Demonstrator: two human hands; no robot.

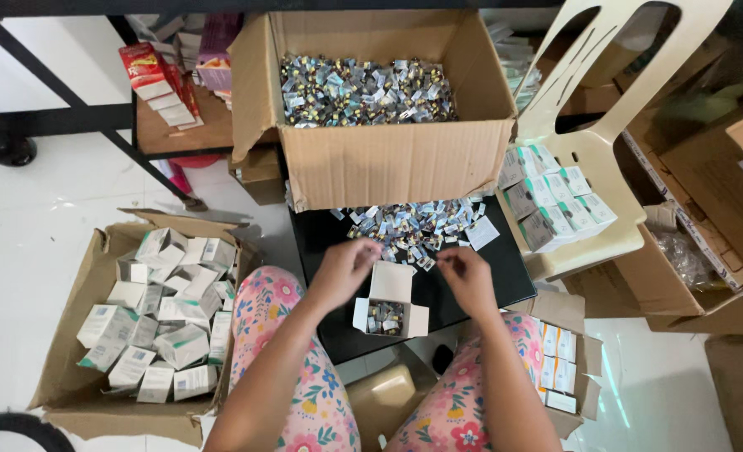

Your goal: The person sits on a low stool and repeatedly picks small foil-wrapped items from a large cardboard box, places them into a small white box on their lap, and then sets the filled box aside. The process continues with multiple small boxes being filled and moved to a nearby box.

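Observation:
A small open white carton [390, 300] stands on a black tabletop [488, 276], part filled with tiny foil-wrapped items. My left hand [342, 268] hovers just left of its raised flap, fingers pinched at the edge of a loose pile of small foil-wrapped items [413, 228]. My right hand [465, 276] sits just right of the carton, fingertips pinched together near the same pile. Whether either hand holds an item is hidden by the fingers.
A big cardboard box [388, 159] full of the same small items stands behind the pile. A floor box [78, 368] at left holds several white cartons. Packed cartons [555, 197] rest on a cream plastic chair [593, 142]. More cardboard boxes stand at right.

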